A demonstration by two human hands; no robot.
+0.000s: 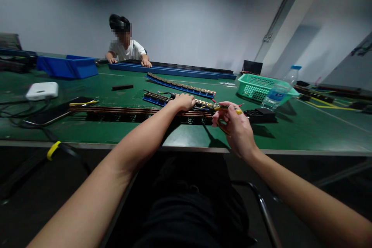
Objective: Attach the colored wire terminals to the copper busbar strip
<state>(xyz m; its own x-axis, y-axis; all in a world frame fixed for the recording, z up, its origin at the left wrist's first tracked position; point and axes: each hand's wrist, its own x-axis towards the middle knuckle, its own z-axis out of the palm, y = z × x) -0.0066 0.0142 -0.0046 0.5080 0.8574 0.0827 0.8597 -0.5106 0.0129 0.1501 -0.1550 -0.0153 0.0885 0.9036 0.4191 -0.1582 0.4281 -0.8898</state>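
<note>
A long black rail with copper strips (pixel 130 111) lies lengthwise along the near side of the table. My left hand (pixel 183 102) is closed over its middle, fingers bent down onto the far side; the fingertips are partly hidden. My right hand (pixel 240 130) grips a tool with yellow handles (pixel 223 124), which looks like pliers, its tip pointing left toward thin coloured wires (pixel 207 106) on the rail. The rail's right end carries a black block (pixel 260 115). Just behind lie a short blue strip with metal contacts (pixel 154 99) and a longer similar strip (pixel 183 85).
A green basket (pixel 250 85) and a water bottle (pixel 277 93) stand at right. To the left are a blue bin (pixel 68 66), a white box (pixel 42 90) and a black flat slab (pixel 58 113). Across the table a person (pixel 126 48) handles long blue rails (pixel 174 71).
</note>
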